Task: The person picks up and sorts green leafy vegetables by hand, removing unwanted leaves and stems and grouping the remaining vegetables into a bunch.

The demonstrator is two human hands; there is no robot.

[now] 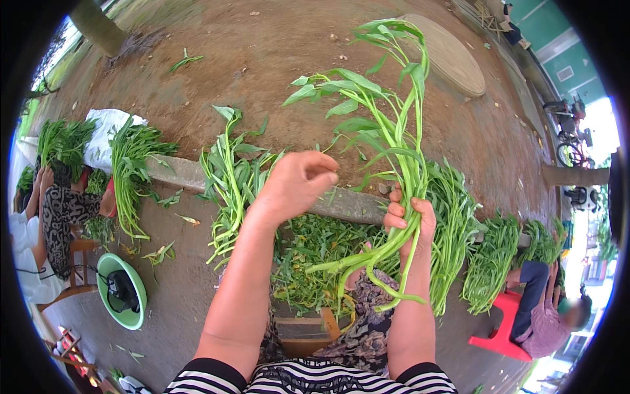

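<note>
My right hand (411, 214) grips a bunch of water spinach (406, 162) by its lower stems. The leafy tops rise away from me, and thick cut ends hang over my wrist. To its left, my left hand (300, 184) is loosely curled, with a gap between thumb and forefinger and nothing plainly held. A small pile of water spinach (229, 182) lies over the low stone curb (357, 206) beyond my left forearm. A larger pile (448, 231) rests on the curb just right of my right hand. Loose leaves and trimmings (315, 251) cover the ground between my knees.
At left, a green plastic basin (140, 295) holds a black item; a seated person (37, 241) holds greens nearby. On the right, another person (546, 325) sits on a red plastic stool (507, 320) beside more bundles (492, 266). A round cover (445, 54) lies on bare soil.
</note>
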